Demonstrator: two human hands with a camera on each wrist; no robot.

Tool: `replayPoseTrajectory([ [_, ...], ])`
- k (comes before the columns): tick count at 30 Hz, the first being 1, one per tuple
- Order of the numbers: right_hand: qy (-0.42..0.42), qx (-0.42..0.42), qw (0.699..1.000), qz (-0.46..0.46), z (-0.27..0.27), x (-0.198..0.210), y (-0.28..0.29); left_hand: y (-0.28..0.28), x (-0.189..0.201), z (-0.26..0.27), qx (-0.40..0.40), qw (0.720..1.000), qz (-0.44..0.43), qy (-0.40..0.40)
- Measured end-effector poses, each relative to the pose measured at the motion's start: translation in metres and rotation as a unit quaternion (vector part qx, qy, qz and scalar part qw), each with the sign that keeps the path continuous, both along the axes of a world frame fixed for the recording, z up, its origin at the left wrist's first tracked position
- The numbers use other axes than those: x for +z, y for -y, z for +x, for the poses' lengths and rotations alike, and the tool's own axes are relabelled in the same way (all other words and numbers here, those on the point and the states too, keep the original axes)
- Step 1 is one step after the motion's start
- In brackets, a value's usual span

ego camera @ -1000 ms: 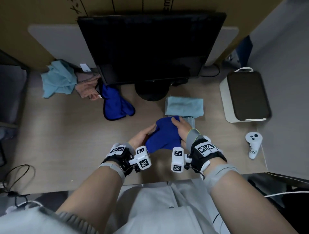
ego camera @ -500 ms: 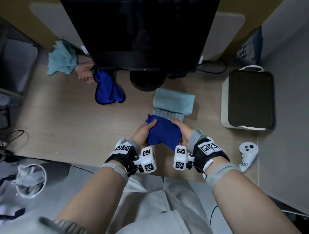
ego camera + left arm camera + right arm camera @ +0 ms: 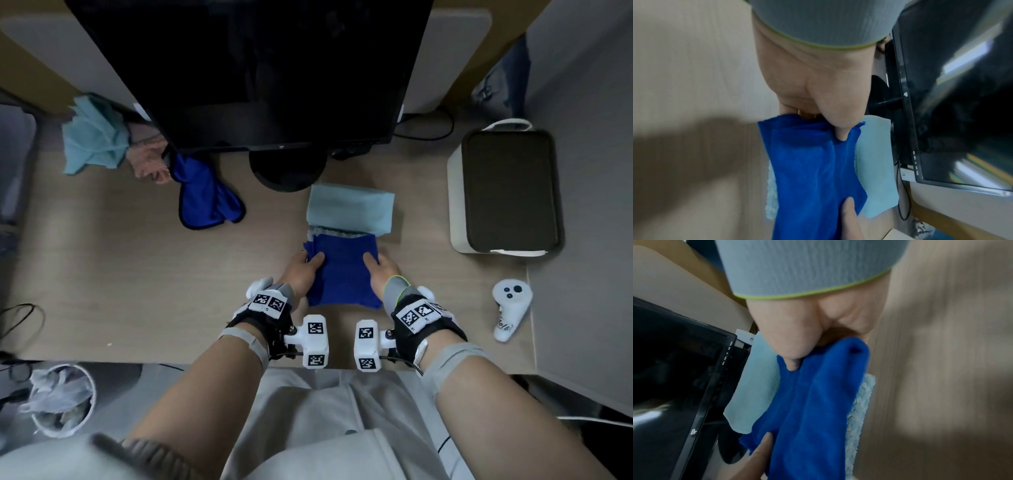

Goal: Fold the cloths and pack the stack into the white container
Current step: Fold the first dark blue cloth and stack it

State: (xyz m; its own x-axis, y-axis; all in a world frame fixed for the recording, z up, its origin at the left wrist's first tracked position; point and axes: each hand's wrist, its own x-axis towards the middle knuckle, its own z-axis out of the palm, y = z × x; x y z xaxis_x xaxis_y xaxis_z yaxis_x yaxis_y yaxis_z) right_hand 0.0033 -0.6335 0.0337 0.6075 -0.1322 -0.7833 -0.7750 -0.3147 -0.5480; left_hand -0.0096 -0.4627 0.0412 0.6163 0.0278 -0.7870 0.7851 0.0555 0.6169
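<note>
blue cloth (image 3: 343,272) folded, on desk (image 3: 120,274) at near edge of light-blue folded cloths (image 3: 351,212) — overlapping them | left hand (image 3: 303,272) pinches its left edge, thumb on top | right hand (image 3: 380,270) pinches its right edge likewise | white container (image 3: 457,205) well right, dark lid on | monitor (image 3: 253,68) behind — unfolded cloths (image 3: 96,137) far left

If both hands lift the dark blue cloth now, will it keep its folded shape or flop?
Likely floppy: the dark blue cloth wrinkles where the left hand and right hand pinch it. It looks plush and probably light, so the folds may slip open unless supported. Its fuzzy pile probably grips the light blue cloth rather than sliding.
</note>
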Motion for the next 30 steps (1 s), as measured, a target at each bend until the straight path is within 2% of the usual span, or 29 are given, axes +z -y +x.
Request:
replayPoseTrajectory([
  [7, -0.016, -0.095, 0.995, 0.017, 0.013, -0.013, -0.006, -0.011, -0.019, 0.024, -0.043, 0.999, 0.009, 0.022],
  [10, -0.025, -0.110, 0.993, 0.017, 0.020, -0.018, -0.009, -0.017, -0.034, 0.031, -0.099, 0.994, 0.035, 0.025],
  [14, -0.062, -0.092, 0.994, -0.023, 0.025, -0.025, -0.011, -0.021, -0.046, 0.032, -0.174, 0.979, 0.104, 0.004],
  [18, -0.076, -0.060, 0.992, -0.082, 0.030, -0.030, -0.007, -0.020, -0.042, 0.034, -0.197, 0.974, 0.116, -0.004],
  [24, -0.056, 0.006, 0.990, -0.129, 0.029, -0.029, -0.006, -0.026, -0.031, 0.029, -0.246, 0.951, 0.186, -0.009],
  [26, -0.038, 0.018, 0.989, -0.142, 0.027, -0.020, -0.006, -0.027, -0.023, 0.030, -0.258, 0.937, 0.236, -0.018],
  [28, -0.026, 0.022, 0.988, -0.153, 0.024, -0.014, 0.000, -0.031, -0.019, 0.032, -0.318, 0.902, 0.288, -0.047],
  [30, -0.049, 0.021, 0.984, -0.172, 0.022, -0.008, 0.006, -0.035, -0.014, 0.031, -0.359, 0.884, 0.287, -0.088],
])
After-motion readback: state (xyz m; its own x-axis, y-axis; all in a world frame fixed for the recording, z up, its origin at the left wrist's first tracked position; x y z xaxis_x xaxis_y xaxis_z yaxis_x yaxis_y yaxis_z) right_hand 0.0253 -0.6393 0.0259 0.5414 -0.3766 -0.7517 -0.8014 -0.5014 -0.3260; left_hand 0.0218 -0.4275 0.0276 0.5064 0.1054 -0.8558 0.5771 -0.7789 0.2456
